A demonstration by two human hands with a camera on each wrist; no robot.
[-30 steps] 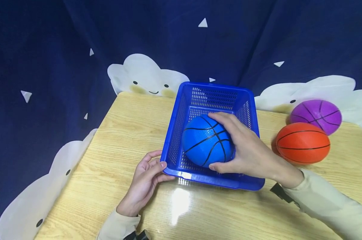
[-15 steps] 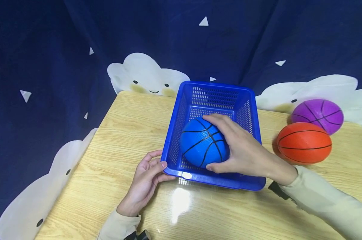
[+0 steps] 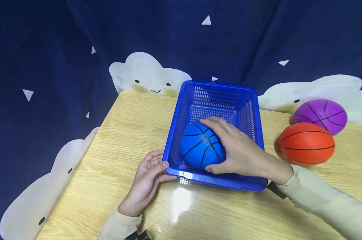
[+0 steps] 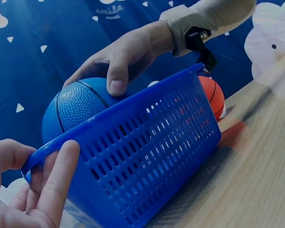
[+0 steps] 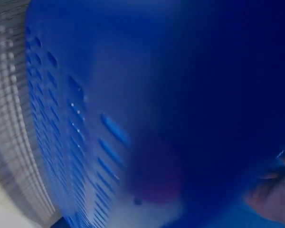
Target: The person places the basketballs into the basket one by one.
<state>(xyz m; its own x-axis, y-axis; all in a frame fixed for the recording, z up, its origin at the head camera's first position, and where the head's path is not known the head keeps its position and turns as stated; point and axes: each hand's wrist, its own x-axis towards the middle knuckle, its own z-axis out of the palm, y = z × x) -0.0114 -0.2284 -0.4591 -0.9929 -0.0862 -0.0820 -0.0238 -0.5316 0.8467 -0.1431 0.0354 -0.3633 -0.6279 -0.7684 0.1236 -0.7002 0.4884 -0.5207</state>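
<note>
A blue plastic basket [image 3: 260, 133] with slotted walls stands on the table. My left hand [image 3: 148, 181] pinches its near left corner, thumb on top of the rim and fingers beneath. Inside the basket, toward the near left, is a blue toy basketball [image 3: 200, 146] with black lines. My right hand [image 3: 238, 150] reaches over the near right rim and grips this ball, thumb on the near side and fingers over the far side. In the left wrist view the ball [image 4: 76, 104] bulges above the rim. The basket wall [image 5: 114, 66] fills most of the right wrist view.
Right of the basket, an orange ball [image 3: 307, 143] sits on the wooden table [image 3: 115, 133], with a purple ball [image 3: 320, 115] just behind it. A dark blue curtain [image 3: 157, 26] printed with white clouds hangs behind the table.
My right hand has moved the blue ball a little left and lower in the basket. My left hand keeps its hold on the basket corner, and the other balls stay put.
</note>
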